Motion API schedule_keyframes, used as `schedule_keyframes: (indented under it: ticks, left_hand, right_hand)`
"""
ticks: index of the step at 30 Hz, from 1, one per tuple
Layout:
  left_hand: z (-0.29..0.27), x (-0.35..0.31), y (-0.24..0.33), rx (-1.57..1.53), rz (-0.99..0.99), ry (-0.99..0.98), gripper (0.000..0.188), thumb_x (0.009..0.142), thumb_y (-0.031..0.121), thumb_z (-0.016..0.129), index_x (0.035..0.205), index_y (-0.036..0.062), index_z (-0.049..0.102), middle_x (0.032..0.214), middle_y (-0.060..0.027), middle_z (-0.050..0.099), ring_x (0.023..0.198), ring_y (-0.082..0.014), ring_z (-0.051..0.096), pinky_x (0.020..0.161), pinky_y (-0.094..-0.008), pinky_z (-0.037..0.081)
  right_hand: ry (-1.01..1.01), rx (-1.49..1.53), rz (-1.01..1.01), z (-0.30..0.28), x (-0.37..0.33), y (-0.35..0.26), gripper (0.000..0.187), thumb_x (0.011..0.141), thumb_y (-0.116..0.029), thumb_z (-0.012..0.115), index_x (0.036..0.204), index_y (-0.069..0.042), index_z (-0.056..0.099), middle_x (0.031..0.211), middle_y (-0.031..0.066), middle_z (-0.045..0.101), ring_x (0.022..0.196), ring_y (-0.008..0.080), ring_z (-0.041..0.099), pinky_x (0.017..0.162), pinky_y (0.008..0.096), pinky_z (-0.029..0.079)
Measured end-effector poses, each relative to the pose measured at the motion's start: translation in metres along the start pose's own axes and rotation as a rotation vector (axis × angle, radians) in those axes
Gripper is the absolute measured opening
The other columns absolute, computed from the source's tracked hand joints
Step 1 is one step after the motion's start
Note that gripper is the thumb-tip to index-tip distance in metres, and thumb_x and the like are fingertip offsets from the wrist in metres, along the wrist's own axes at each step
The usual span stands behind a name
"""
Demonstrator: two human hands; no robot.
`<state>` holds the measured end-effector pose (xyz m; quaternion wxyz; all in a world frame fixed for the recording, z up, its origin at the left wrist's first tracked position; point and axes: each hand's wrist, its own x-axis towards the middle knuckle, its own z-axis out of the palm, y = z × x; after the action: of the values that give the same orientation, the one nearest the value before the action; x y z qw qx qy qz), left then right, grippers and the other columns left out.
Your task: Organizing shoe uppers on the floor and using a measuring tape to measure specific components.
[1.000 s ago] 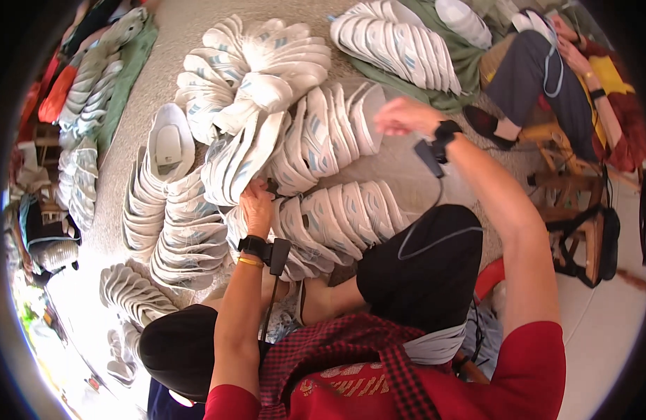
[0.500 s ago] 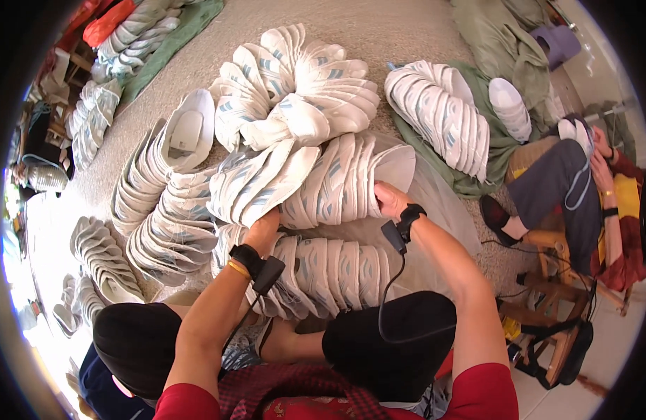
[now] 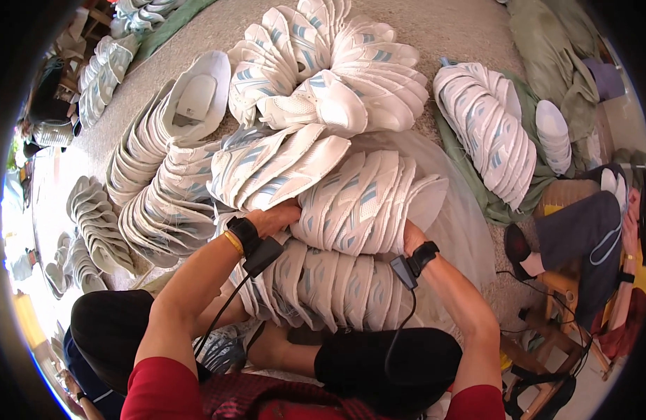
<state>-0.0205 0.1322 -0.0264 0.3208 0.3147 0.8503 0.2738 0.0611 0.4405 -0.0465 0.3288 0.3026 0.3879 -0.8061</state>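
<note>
A nested stack of white shoe uppers (image 3: 358, 203) with blue-grey stripes lies crosswise in front of me. My left hand (image 3: 279, 218) presses against its left end, fingers bent and their tips partly hidden between the uppers. At the right end my right hand (image 3: 412, 236) grips the edge by the last upper, its fingers mostly out of sight. Another bundle of striped uppers (image 3: 281, 164) leans over the left end, just above my left hand. Below, nearer my knees, lies a further row of uppers (image 3: 330, 283).
A ring of nested uppers (image 3: 379, 77) lies beyond, with a long curved row (image 3: 144, 157) at left. Clear plastic sheeting (image 3: 466, 231) spreads under the stacks. At right, more uppers (image 3: 487, 133) rest on green cloth (image 3: 456, 143), near a seated person (image 3: 582, 227).
The view has shifted. Between my hands, the stack has come nearer to me and tilted down at the right. The left hand's fingers now show at the stack's left end.
</note>
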Motion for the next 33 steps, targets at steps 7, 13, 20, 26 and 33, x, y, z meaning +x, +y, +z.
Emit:
schedule_keyframes:
  ticks: [7,13,20,26,33]
  left_hand:
    - [0.048,0.007,-0.05,0.196,-0.021,-0.128,0.038,0.077,0.006,0.053,0.114,-0.0023,0.058,0.113,-0.0215,0.06,0.109,-0.0321,0.058,0.095,-0.0344,0.045]
    - [0.107,0.009,-0.103,0.505,0.043,-0.239,0.041,0.084,0.01,0.048,0.123,-0.0017,0.052,0.12,-0.0204,0.058,0.111,-0.0314,0.058,0.098,-0.0341,0.045]
    - [0.189,0.027,-0.159,0.833,0.123,-0.307,0.045,0.091,0.015,0.042,0.134,-0.0009,0.044,0.127,-0.0191,0.056,0.114,-0.0306,0.057,0.101,-0.0336,0.044]
    - [0.157,0.034,-0.144,1.19,0.329,-0.528,0.045,0.095,0.019,0.04,0.135,0.0008,0.044,0.129,-0.0174,0.056,0.115,-0.0306,0.057,0.102,-0.0374,0.042]
    - [0.093,0.022,-0.084,1.552,0.56,-0.648,0.04,0.095,0.023,0.04,0.128,0.004,0.053,0.126,-0.0148,0.059,0.115,-0.0314,0.057,0.104,-0.0466,0.038]
  right_hand:
    - [0.006,-0.002,0.024,-0.002,0.012,0.004,0.041,0.098,-0.023,0.051,0.129,0.004,0.049,0.122,0.0169,0.06,0.106,0.0221,0.063,0.091,0.0353,0.053]
    - [0.001,-0.016,0.045,0.009,0.02,0.006,0.041,0.098,-0.023,0.051,0.13,0.004,0.048,0.122,0.017,0.06,0.106,0.0224,0.063,0.091,0.0355,0.053]
    - [0.0,-0.012,0.059,0.01,0.024,0.011,0.042,0.098,-0.022,0.051,0.13,0.004,0.048,0.123,0.0171,0.059,0.107,0.0228,0.062,0.091,0.0357,0.053]
    - [-0.004,0.0,0.064,0.012,0.024,0.015,0.042,0.098,-0.022,0.051,0.131,0.004,0.047,0.124,0.0173,0.058,0.107,0.0231,0.062,0.092,0.0358,0.053]
    - [-0.019,0.018,0.039,0.011,0.025,0.021,0.042,0.098,-0.022,0.051,0.131,0.004,0.047,0.125,0.0174,0.058,0.108,0.0235,0.062,0.092,0.0361,0.053]
